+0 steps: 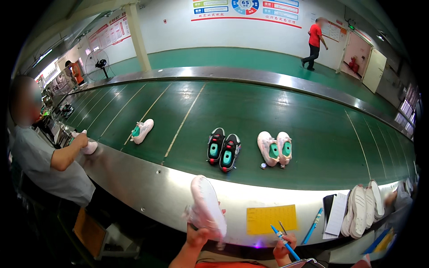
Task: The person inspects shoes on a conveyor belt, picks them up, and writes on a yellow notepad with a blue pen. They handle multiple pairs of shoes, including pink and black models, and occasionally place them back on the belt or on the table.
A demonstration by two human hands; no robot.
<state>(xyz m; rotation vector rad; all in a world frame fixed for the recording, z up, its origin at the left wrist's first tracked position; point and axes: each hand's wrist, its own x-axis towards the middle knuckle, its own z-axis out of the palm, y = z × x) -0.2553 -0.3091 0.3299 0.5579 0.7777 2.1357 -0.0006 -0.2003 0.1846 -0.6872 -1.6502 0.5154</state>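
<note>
- We see the left hand [199, 236] clamped on a pale pink shoe [209, 206], which it holds up above the near metal ledge [165, 195], toe pointing far and sole in view.
- We see the right hand [284, 248], well apart from the left, with its fingers closed around a blue pen [292, 251]; a thin dark stick [282, 226] also juts from that grip, and we cannot tell exactly what it is.
- On the ledge, just beyond the right hand, we find a yellow sheet [271, 215].
- Further right we see a second blue pen [313, 226], then a white paper [336, 216] and a row of white soles [358, 211] leaning together.
- Beyond the ledge, on the green belt [321, 154], we see a black pair of shoes [230, 149] and, to its right, a pale pair of shoes [265, 143], both with teal inserts.
- Farther left on the belt we see a single white shoe [144, 130].
- At the left, we see a co-worker [38, 152] gripping another white shoe [90, 148].
</note>
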